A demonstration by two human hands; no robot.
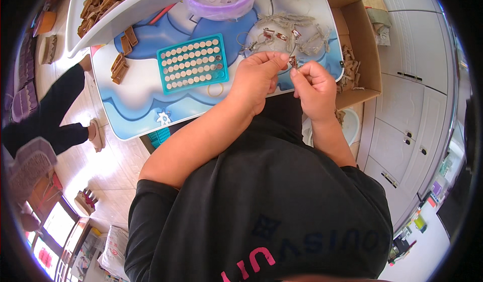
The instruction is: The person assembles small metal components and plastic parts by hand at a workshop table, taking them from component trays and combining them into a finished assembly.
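Above the table's near right part, my left hand [257,78] and my right hand [316,88] meet fingertip to fingertip. A small shiny reddish-brown metal piece [293,60] is pinched in my right hand. My left thumb and forefinger are pressed together against its upper end; what lies between them is too small to make out. Just beyond the hands are similar small metal pieces [282,36] among tangled greyish strands [287,19]. To the left, a teal tray [160,65] holds rows of round whitish discs, a few darker at its right side.
A purple bowl [214,13] of thin silvery strips stands at the back. A white bin [75,43] of brown pieces is at far left, with loose brown pieces [119,68] nearby. A cardboard box [370,55] adjoins the table's right edge. Another person's leg [63,101] shows at left.
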